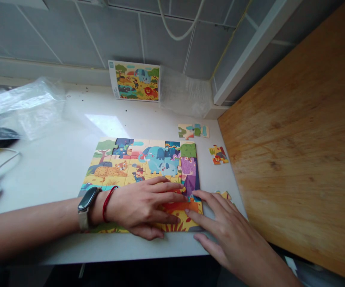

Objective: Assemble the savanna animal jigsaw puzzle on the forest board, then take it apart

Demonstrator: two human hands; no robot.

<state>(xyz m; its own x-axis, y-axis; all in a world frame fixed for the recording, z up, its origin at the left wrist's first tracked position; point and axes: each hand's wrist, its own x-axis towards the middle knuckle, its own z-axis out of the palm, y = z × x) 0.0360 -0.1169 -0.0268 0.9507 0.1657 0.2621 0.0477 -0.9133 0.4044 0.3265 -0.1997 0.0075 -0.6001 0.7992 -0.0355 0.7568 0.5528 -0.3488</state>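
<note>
A jigsaw puzzle [112, 171] with animals and trees lies on the white table, most of its upper part joined up. Purple and dark blue patches show along its right side and top, unlike the scene around them. My left hand [148, 201] rests flat across the lower right of the puzzle, fingers spread, hiding part of it. At the puzzle's right edge, my right hand [220, 223] touches the pieces with its outstretched fingertips. Loose puzzle pieces [193, 130] lie above the puzzle, others [218, 154] to its right, and one [224, 195] is partly behind my right hand.
A picture card [138, 81] of the animal scene leans on the tiled wall. Clear plastic bags [26, 107] lie at left, near a black object [0, 137] and a white cable. A wooden board [298, 139] borders the table's right side.
</note>
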